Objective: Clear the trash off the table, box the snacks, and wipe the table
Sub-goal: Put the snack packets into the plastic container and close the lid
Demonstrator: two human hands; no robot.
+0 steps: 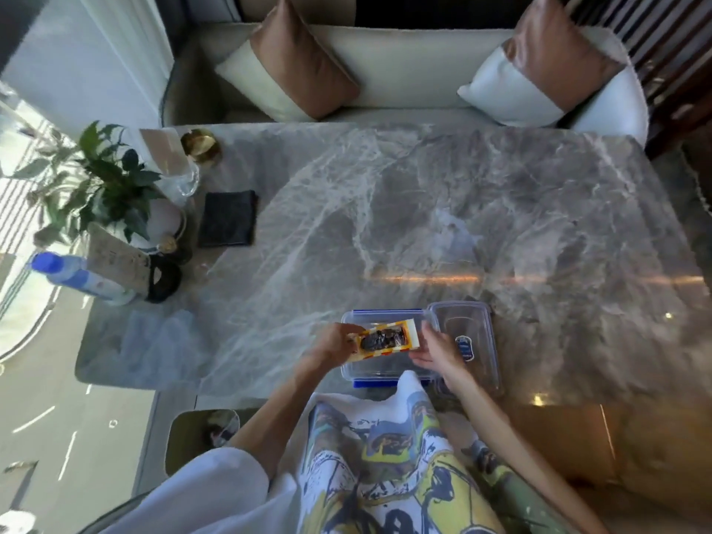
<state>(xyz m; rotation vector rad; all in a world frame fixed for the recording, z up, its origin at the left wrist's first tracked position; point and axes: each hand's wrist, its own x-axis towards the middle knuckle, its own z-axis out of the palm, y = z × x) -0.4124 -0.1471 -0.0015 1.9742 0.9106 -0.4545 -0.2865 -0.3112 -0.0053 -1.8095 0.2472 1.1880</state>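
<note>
A yellow and white snack packet (385, 338) with dark contents hangs just above an open clear plastic box (379, 370) with blue clips at the table's near edge. My left hand (337, 343) grips the packet's left end. My right hand (439, 350) holds its right end from below with the fingers. The box's clear lid (468, 325) lies flat just right of the box, partly under my right wrist. A folded dark cloth (227, 218) lies on the marble table (462, 210) at the far left.
Along the left edge stand a potted plant (104, 183), a glass (187, 183), a gold dish (200, 146), a blue-capped bottle (73, 273) and a card holder (119, 260). A sofa with two cushions (293, 63) runs behind the table.
</note>
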